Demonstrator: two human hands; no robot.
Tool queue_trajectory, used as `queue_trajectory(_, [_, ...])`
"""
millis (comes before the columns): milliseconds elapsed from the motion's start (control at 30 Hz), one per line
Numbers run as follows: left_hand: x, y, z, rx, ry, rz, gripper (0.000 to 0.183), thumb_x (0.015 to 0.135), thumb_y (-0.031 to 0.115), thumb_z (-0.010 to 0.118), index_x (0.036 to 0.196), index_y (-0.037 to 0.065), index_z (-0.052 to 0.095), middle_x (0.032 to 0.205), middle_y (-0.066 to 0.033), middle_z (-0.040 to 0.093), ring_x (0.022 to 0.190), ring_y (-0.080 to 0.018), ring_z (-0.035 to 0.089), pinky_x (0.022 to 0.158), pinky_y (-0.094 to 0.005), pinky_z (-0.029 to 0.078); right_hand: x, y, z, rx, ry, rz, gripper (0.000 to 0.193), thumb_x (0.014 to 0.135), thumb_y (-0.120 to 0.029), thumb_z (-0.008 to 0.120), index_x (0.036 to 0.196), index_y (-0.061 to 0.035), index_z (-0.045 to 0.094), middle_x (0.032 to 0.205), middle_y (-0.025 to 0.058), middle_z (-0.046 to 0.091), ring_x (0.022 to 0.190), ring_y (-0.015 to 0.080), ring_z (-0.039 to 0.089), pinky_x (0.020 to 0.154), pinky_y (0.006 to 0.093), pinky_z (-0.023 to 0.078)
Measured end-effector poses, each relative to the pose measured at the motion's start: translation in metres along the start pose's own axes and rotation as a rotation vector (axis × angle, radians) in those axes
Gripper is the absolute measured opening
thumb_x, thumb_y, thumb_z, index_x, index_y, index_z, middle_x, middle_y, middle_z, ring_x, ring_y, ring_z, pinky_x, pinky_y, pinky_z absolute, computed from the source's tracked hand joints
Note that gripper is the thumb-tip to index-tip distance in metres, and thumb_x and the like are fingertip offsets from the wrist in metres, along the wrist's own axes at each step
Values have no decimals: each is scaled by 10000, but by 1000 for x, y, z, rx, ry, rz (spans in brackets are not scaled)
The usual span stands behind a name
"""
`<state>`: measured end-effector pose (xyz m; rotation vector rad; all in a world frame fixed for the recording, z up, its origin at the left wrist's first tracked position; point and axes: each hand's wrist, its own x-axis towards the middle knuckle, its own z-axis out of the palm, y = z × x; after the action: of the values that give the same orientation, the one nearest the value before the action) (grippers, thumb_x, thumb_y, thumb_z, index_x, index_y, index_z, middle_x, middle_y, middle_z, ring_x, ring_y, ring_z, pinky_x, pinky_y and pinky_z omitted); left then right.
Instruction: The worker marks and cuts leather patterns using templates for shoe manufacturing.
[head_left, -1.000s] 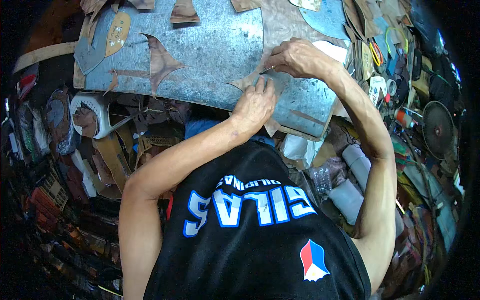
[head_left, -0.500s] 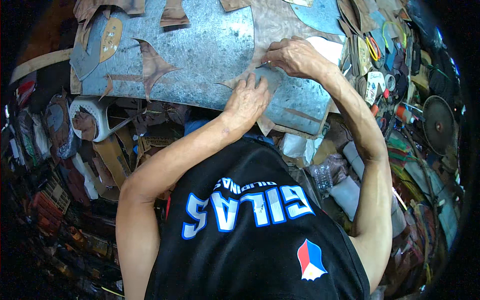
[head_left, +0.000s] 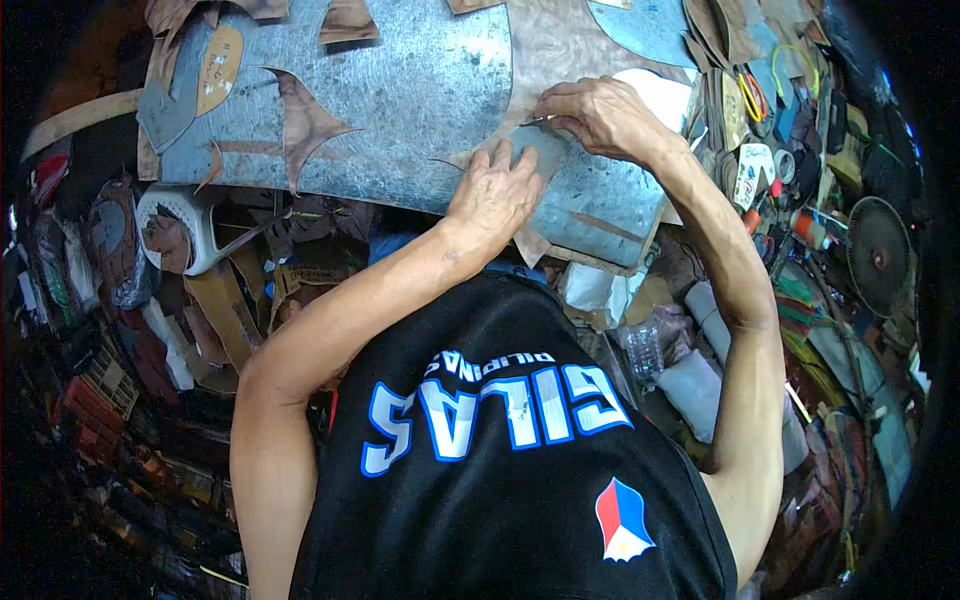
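Observation:
My left hand [head_left: 493, 193] lies flat with its fingers spread, pressing on a brown leather-like sheet [head_left: 545, 60] on the metal-topped table [head_left: 400, 80]. A narrow point of the sheet shows left of its fingertips, and a corner hangs over the table's near edge below the hand. Just to the right, my right hand [head_left: 605, 118] pinches a small, thin, dark-tipped blade [head_left: 533, 122]. Its tip is low over the sheet, close to the left fingertips; whether it touches cannot be made out. Most of the blade is hidden in the fingers.
Brown offcuts [head_left: 303, 130] and a tan oval pattern piece [head_left: 220, 70] lie on the table's left. A white sheet [head_left: 655, 100] is beyond my right wrist. Scissors with orange handles [head_left: 750, 97] and a round fan [head_left: 879, 253] stand right; a white stool [head_left: 190, 225] is left, below the table.
My right hand has shifted very slightly to the right with the blade. My left hand stays pressed on the sheet, its fingers barely moved.

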<state>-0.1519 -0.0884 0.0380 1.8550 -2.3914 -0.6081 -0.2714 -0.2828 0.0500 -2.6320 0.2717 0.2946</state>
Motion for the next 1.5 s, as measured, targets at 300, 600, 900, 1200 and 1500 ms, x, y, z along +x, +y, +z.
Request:
queue_trajectory(300, [0, -1, -8, -24, -53, 10, 199, 833, 111, 584, 1008, 23, 613, 1368, -161, 508, 1271, -371, 498, 950, -496, 461, -5, 7, 7, -11, 46, 21, 218, 865, -210, 627, 1063, -139, 686, 990, 90, 711, 876, 341, 676, 736, 452, 538])
queue_trajectory(600, [0, -2, -5, -13, -34, -5, 204, 833, 124, 585, 1005, 25, 632, 1365, -148, 513, 1269, -354, 498, 936, -487, 465, -11, 7, 2, 35, -97, 150, 246, 876, -131, 606, 1098, -76, 696, 1273, 26, 644, 1055, 288, 653, 861, 384, 539])
queue_trajectory(900, [4, -2, 2, 97, -17, 31, 219, 820, 135, 592, 1015, 49, 644, 1406, -129, 495, 1169, -294, 534, 929, -433, 459, -20, -7, 2, 30, -17, 155, 253, 860, -158, 626, 1097, -91, 687, 1285, 76, 615, 979, 330, 667, 824, 427, 542])
queue_trajectory(1200, [12, -7, -9, 105, -102, 66, 241, 830, 126, 585, 1059, 62, 625, 1464, -131, 460, 1162, -279, 536, 946, -393, 436, -29, -11, 10, 88, 37, 261, 224, 876, -177, 628, 1077, -114, 704, 1233, 71, 632, 953, 334, 674, 825, 422, 549])
queue_trajectory(1500, [15, -6, -16, 138, -134, 100, 268, 813, 110, 609, 1077, 61, 612, 1473, -137, 448, 1164, -278, 535, 935, -391, 439, -48, -14, 14, 116, 96, 309, 218, 882, -166, 615, 1066, -87, 702, 1263, 62, 628, 991, 325, 668, 840, 417, 548])
